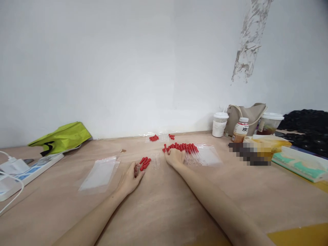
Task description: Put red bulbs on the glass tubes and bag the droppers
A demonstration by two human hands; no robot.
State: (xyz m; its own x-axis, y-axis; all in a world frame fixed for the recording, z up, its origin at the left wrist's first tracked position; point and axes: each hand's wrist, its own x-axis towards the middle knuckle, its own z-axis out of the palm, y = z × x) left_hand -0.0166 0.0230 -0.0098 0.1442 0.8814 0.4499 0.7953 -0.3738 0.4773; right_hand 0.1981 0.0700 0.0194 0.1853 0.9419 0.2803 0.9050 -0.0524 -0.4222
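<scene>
My left hand (132, 177) rests on the table with its thumb apart from the curled fingers. Just beyond its fingertips lies a small group of loose red rubber bulbs (145, 163). Several thin clear tubes (155, 161) lie side by side between my two hands. My right hand (175, 157) is at the left end of a row of droppers (192, 155), which have red bulbs and clear stems. Its fingers are closed around a dropper (165, 147) whose red end shows past the fingertips; the stem is hidden by the hand.
Clear zip bags lie at left (98, 174) and partly under the droppers. More red bulbs (154, 138) lie on plastic near the wall. A power strip (32, 174) and green bag (61, 136) are at left. A white cup (219, 124), bottle (240, 130) and handbag (249, 112) stand right.
</scene>
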